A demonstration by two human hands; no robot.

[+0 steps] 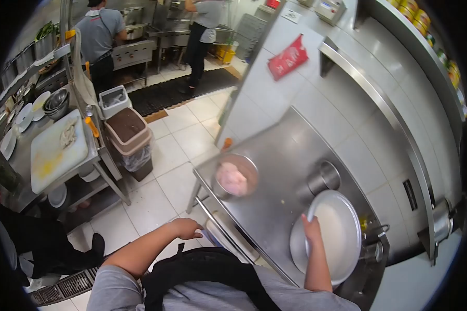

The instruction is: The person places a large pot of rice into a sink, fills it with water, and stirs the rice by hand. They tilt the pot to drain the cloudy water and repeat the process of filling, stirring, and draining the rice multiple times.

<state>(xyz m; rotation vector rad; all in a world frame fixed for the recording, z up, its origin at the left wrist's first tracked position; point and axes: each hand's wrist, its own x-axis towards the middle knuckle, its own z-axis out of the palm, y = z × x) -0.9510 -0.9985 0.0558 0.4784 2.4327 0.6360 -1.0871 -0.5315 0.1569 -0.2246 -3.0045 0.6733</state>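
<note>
My right hand [312,229] grips the near-left rim of a large metal bowl [299,239]. The bowl looks tilted on the steel table, and a milky white liquid [331,243] fills its inside. My left hand [187,228] hangs in the air beside the table's left edge, holding nothing, its fingers loosely stretched. Farther along the table stands a smaller metal bowl [256,173] with pale pink raw meat, perhaps chicken, [232,179] in it. An upright metal pot [316,182] is just beyond the large bowl.
A rail [218,223] runs along the steel table's [275,207] near side. At left, a cutting board [57,150] with food scraps lies on another counter. Bins [127,129] stand on the tiled floor. Two people [96,39] work at the back; another person's dark clothing [41,238] shows at left.
</note>
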